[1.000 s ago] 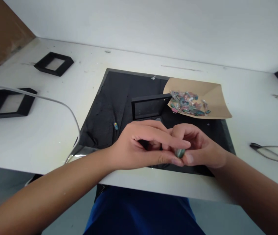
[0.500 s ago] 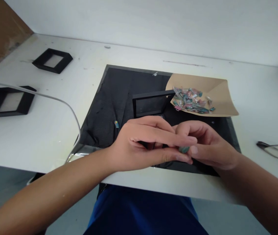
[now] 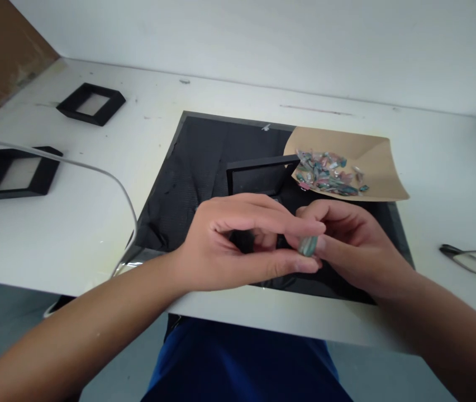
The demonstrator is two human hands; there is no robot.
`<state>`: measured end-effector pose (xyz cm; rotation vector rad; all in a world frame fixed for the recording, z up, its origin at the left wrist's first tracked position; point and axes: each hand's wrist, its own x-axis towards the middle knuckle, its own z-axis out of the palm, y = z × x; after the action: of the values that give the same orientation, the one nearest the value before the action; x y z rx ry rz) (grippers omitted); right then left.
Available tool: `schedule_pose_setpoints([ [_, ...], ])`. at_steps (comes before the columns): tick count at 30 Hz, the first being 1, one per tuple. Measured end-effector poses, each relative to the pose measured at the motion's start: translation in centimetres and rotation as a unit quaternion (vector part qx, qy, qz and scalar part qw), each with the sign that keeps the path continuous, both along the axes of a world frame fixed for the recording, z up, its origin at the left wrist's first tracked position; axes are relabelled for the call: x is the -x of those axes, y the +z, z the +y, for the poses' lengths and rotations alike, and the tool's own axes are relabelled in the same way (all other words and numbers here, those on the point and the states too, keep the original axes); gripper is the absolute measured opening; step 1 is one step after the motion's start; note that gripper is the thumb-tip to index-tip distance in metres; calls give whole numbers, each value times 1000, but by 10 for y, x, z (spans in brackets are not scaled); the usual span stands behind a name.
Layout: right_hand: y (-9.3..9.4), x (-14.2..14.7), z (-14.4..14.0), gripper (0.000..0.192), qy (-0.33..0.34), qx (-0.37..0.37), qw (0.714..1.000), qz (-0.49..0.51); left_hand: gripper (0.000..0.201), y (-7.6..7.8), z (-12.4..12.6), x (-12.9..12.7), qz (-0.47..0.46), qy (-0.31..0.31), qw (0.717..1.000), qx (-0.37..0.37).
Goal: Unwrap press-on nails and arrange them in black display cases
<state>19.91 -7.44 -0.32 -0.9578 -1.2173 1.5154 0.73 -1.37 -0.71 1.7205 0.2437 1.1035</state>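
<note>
My left hand (image 3: pixel 238 240) and my right hand (image 3: pixel 349 245) meet above the near edge of a black mat (image 3: pixel 191 173). Between their fingertips is a small teal-green stone (image 3: pixel 307 245), pinched by the left thumb and forefinger and touched by the right fingers. Just behind the hands a small black framed box (image 3: pixel 258 174) lies on the mat. A tan paper sheet (image 3: pixel 372 162) at the mat's far right corner carries a heap of several coloured stones (image 3: pixel 328 172).
Two black framed boxes (image 3: pixel 91 103) (image 3: pixel 14 173) lie on the white table at the left. A grey cable (image 3: pixel 95 170) arcs across the left side. Spectacles (image 3: pixel 472 261) lie at the right edge. A white wall runs behind the table.
The hands have stayed together, lifting slightly; the stone has turned between the fingertips and now stands more upright. The view shifted slightly.
</note>
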Motion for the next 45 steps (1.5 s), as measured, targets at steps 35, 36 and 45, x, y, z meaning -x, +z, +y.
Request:
schedule_pose_setpoints([
  [35, -2, 2, -6, 8, -206, -164, 916, -303, 25, 10, 8, 16, 70, 76, 991, -86],
  [36, -2, 1, -6, 8, -199, -190, 903, -331, 25, 10, 7, 20, 89, 79, 987, -110],
  [45, 3, 4, -12, 15, -100, -365, 824, -422, 11, -14, -2, 52, 290, 131, 825, -467],
])
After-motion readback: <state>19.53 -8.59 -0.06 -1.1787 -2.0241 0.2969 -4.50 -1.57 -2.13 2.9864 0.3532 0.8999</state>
